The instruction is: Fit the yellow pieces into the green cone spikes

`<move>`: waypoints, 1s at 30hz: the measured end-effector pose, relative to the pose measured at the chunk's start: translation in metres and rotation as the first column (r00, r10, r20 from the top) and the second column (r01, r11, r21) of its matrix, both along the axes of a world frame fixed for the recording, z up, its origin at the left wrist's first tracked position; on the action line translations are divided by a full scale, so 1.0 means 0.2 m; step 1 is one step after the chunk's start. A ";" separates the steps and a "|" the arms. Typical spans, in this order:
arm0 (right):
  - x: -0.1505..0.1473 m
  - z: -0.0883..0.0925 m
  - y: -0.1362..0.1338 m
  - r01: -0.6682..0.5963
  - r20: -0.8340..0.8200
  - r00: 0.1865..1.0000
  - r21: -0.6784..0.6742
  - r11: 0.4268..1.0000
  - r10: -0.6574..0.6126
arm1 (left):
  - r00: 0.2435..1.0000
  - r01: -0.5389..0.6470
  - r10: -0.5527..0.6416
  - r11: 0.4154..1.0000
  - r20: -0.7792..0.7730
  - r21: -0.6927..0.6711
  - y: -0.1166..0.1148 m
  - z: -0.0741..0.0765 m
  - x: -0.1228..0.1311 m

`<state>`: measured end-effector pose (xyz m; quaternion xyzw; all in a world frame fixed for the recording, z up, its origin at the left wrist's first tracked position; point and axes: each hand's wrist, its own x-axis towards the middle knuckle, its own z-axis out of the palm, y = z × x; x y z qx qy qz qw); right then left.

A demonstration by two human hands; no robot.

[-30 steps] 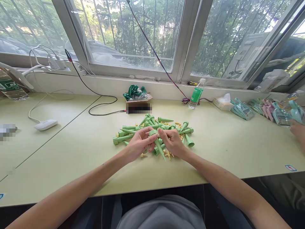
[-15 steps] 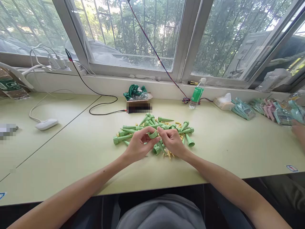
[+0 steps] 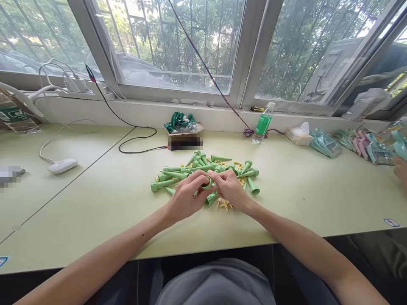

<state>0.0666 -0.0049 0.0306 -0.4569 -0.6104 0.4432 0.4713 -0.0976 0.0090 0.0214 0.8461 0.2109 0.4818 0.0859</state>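
Observation:
My left hand [image 3: 190,195] is closed around a green plastic spike [image 3: 207,184], whose round open end faces up toward me. Against that end press the fingers of my right hand [image 3: 229,189], pinched together; what they hold, if anything, is hidden. Around both hands lies a heap of similar green cone-shaped spikes [image 3: 253,186] with ribbed caps. Small yellow pieces [image 3: 225,204] are scattered among them, some just below my right hand.
Behind the heap stands a small box [image 3: 186,134] with green plastic wrap. A water bottle [image 3: 263,123], tissue box [image 3: 299,134] and bagged items [image 3: 324,144] line the window side. A black cable [image 3: 140,151] and white mouse-like device [image 3: 62,165] lie left. Another person's hand [image 3: 401,170] shows far right.
My left hand has turned the spike so its open end shows toward me and its pointed part is no longer visible. My right fingers have stayed close to it.

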 end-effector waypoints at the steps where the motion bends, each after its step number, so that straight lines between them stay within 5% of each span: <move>1: 0.00 0.00 0.00 0.003 -0.002 1.000 -0.013 1.000 -0.003 | 1.000 -0.003 0.003 1.000 -0.006 0.007 0.00 0.00 0.00; 5: 0.00 0.00 0.00 0.015 0.005 1.000 -0.052 0.999 -0.014 | 0.999 0.041 -0.037 0.987 0.029 -0.156 -0.02 0.02 0.01; 8: 0.00 0.00 0.00 0.011 0.006 1.000 -0.029 1.000 -0.011 | 0.985 0.139 -0.077 0.884 0.154 -0.446 -0.02 0.05 0.01; 12: 0.01 0.00 -0.01 0.040 0.084 0.995 0.176 0.984 -0.055 | 0.930 0.363 -0.145 0.520 0.338 -0.774 0.01 0.10 -0.01; 15: 0.02 0.01 -0.02 0.025 0.212 0.971 0.364 0.931 -0.108 | 0.860 0.509 -0.139 0.249 0.490 -0.824 0.02 0.12 -0.02; 18: 0.04 0.01 -0.01 -0.058 0.295 0.950 0.483 0.874 -0.100 | 0.799 0.601 -0.050 0.083 0.599 -0.795 0.03 0.13 -0.02; 24: 0.07 -0.02 0.02 -0.149 0.342 0.938 0.530 0.835 -0.049 | 0.768 0.640 0.004 -0.001 0.640 -0.768 0.05 0.12 -0.02; 30: 0.07 -0.04 0.02 -0.147 0.270 0.962 0.405 0.902 0.035 | 0.795 0.606 -0.038 0.004 0.605 -0.796 0.05 0.12 -0.03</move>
